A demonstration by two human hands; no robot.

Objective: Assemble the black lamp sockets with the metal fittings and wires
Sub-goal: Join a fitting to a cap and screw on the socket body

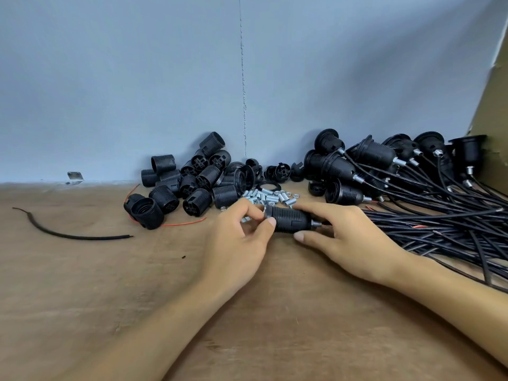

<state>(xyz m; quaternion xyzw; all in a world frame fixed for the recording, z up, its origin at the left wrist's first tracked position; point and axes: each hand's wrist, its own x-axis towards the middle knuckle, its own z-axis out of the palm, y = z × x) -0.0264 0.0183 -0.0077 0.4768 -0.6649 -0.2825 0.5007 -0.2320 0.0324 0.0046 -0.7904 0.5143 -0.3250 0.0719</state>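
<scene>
Lying sideways at mid-bench, a black ribbed plastic lamp socket (291, 219) carries a small silver metal fitting (316, 223) at its right end. Bare brown wooden bench (82, 298) spreads near and left. A blue wall (137, 92) closes the far edge, where loose black socket shells (192, 177), silver threaded fittings (270, 196) and wired black sockets (384, 166) are heaped. The left hand (242, 240) pinches the socket's left end and the right hand (346, 235) grips its right end, both forearms reaching in from the near side.
</scene>
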